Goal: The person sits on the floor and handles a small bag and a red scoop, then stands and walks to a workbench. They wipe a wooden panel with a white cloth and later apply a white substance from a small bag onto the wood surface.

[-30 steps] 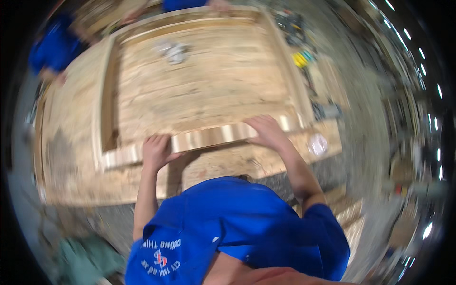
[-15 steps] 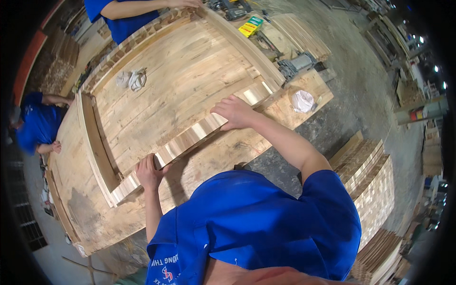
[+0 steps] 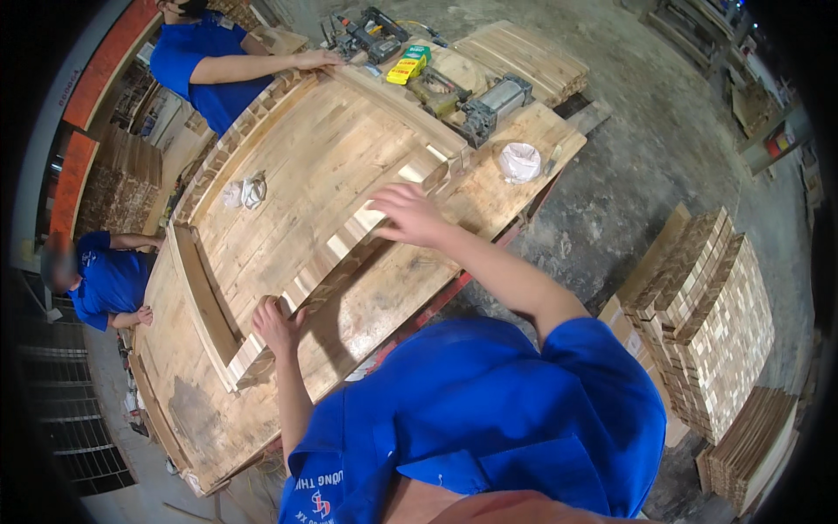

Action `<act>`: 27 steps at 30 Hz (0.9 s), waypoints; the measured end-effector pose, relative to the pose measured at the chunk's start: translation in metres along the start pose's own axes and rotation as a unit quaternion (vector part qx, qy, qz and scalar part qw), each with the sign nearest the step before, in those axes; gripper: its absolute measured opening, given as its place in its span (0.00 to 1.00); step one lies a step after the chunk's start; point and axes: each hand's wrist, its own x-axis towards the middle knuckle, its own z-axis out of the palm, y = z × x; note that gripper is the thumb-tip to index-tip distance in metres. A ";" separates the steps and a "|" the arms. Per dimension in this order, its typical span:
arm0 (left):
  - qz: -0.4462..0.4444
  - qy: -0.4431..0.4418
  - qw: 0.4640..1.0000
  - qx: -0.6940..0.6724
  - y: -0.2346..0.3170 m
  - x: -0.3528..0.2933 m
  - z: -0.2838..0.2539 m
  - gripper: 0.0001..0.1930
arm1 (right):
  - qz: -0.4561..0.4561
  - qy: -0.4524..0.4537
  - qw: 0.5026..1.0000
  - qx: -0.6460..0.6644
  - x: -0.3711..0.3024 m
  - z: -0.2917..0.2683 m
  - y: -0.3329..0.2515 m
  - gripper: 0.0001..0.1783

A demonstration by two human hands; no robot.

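Observation:
A large rectangular wooden frame (image 3: 202, 293) stands on the worktable, its near rail built of pale and brown blocks. My left hand (image 3: 278, 325) grips this near rail by its left end, fingers bent over the top. Further right, my right hand (image 3: 408, 214) lies over the same rail, thumb at the near side and fingers reaching across, slightly blurred. Inside the frame, a crumpled whitish cloth or bag (image 3: 253, 190) rests on the boards.
The wooden worktable (image 3: 393, 301) carries a white bag (image 3: 520, 162), a grey power tool (image 3: 496, 109), a yellow-green box (image 3: 408, 65) and nail guns (image 3: 367, 33). A co-worker (image 3: 214, 74) touches the far corner; another person (image 3: 113, 275) stands left. Stacked wood blocks (image 3: 707, 323) sit right.
My view has shifted, bringing the co-workers and the stacked wood further into sight. My right hand's fingers look more spread on the rail. My left hand stays near the left end.

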 end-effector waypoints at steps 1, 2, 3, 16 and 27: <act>-0.033 0.040 0.999 0.008 0.000 -0.017 -0.005 0.35 | 0.065 0.022 0.997 0.026 -0.012 -0.013 -0.004 0.19; -0.053 0.034 0.998 0.007 0.002 -0.032 -0.010 0.35 | 0.133 0.042 0.989 0.046 -0.028 -0.031 0.000 0.16; -0.036 0.072 0.997 -0.015 0.010 -0.041 -0.009 0.35 | 0.165 0.132 0.977 0.021 -0.053 -0.045 0.021 0.13; -0.030 0.047 0.975 -0.215 0.096 -0.141 -0.007 0.23 | 0.605 0.344 0.687 0.208 -0.145 -0.113 0.184 0.16; -0.045 0.011 0.967 -0.249 0.083 -0.161 -0.030 0.13 | 0.504 0.160 0.847 0.050 -0.154 -0.108 0.182 0.13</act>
